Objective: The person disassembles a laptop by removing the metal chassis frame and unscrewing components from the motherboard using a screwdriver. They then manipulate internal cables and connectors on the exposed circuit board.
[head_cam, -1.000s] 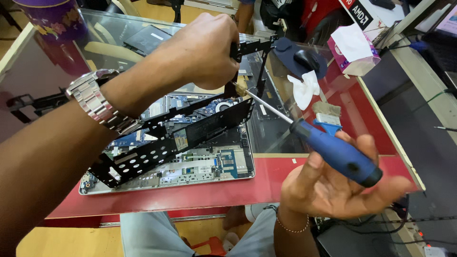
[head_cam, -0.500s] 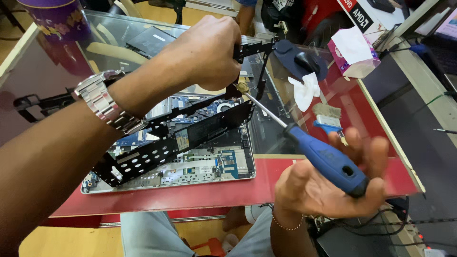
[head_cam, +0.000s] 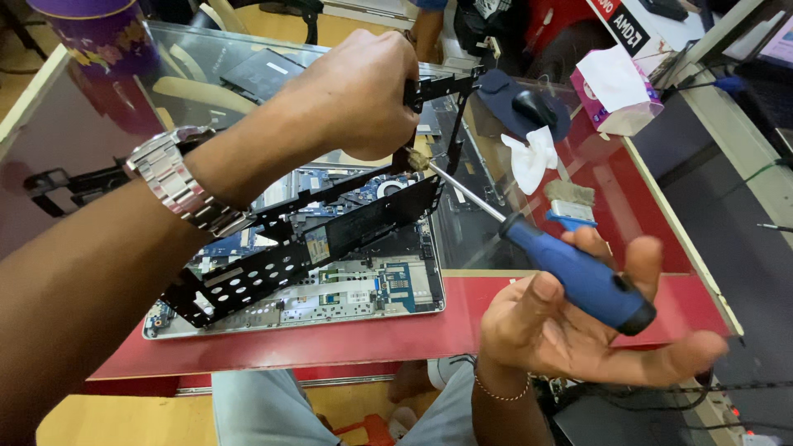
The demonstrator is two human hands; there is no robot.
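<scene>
Above the open laptop (head_cam: 363, 289), left hand (head_cam: 355, 99) is clamped on a thin black metal frame (head_cam: 306, 248), prob light, stiff w/ sharp edges, best held by its rim, while right hand (head_cam: 578, 330), fingers loose, balances a blue screwdriver (head_cam: 578, 277).

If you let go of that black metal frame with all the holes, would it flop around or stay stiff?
The black frame probably stays stiff: the left hand holds one end and the rest juts out straight. It looks light, being thin and full of holes. It might twist a little, since its bars are narrow.
</scene>
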